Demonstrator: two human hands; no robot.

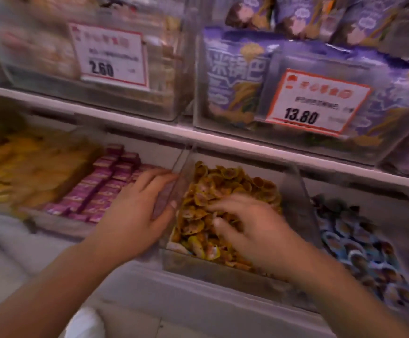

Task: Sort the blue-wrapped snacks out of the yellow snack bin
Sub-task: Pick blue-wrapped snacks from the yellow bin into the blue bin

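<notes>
A clear bin (298, 191) on the lower shelf holds a heap of yellow-wrapped snacks (223, 184). My right hand (249, 228) lies on top of that heap with its fingers curled down among the wrappers; blur hides whether it pinches one. My left hand (137, 211) rests against the bin's left wall, fingers straight and thumb on the wall's edge. The bin to the right is full of blue-wrapped snacks (359, 250). No blue wrapper shows in the yellow heap.
Left of the yellow bin lie rows of purple boxes (101, 186) and, farther left, yellow packets (20, 172). The upper shelf (149, 125) carries clear bins with price tags 2.60 (108, 57) and 13.80 (315, 103) and purple bags (237, 76).
</notes>
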